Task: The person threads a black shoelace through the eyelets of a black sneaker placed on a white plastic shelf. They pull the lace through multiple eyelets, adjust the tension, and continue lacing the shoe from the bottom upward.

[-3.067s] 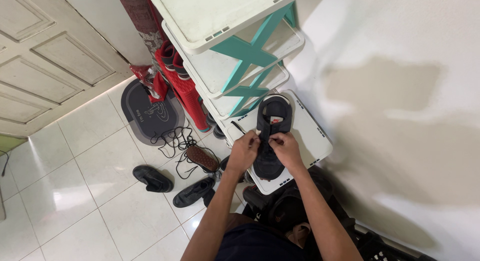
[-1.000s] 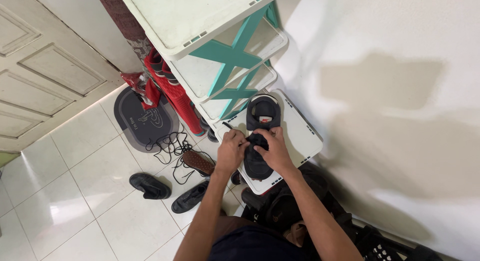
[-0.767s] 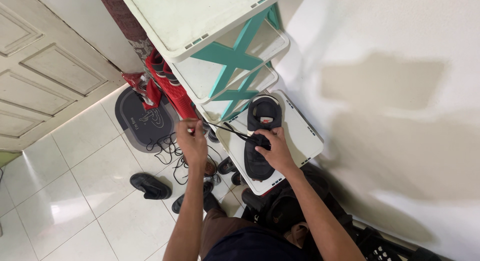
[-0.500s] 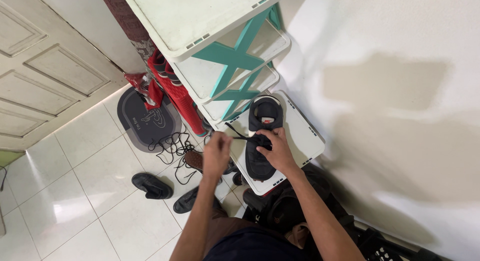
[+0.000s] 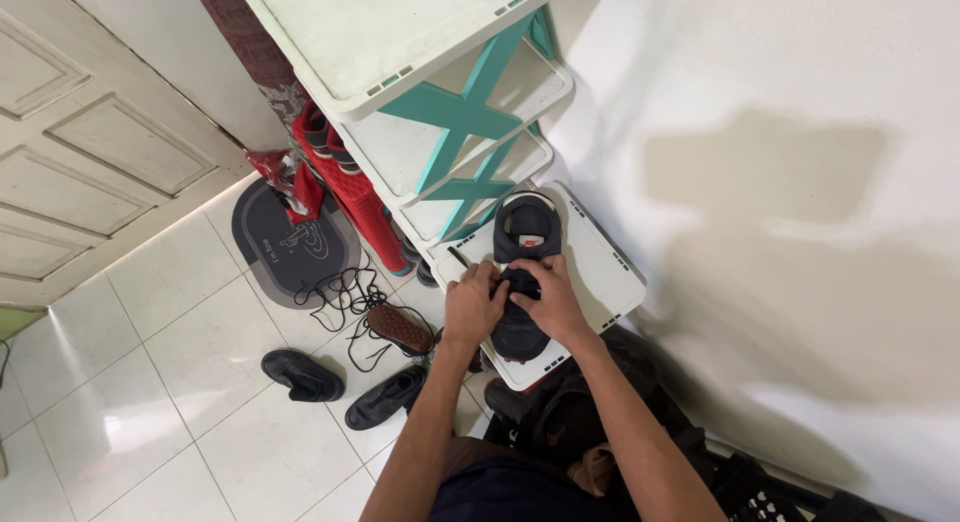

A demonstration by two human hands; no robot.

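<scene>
Dark sneaker [image 5: 522, 282] is steadied on white shelf [image 5: 610, 272]; lace is pinched by left hand [image 5: 473, 304] and right hand [image 5: 548, 300] over the tongue.

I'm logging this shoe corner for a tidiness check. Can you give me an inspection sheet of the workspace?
Surface: white shelf panel bearing the shoe.
Job's things: dark sneaker; black lace.
Clutter: black shoes and loose laces on the tiles.
Grippers: left hand and right hand both on the sneaker's lacing; grip unclear.
Cables: nothing seen.
Surroundings: teal-and-white rack, door mat, panelled door, white wall.
</scene>
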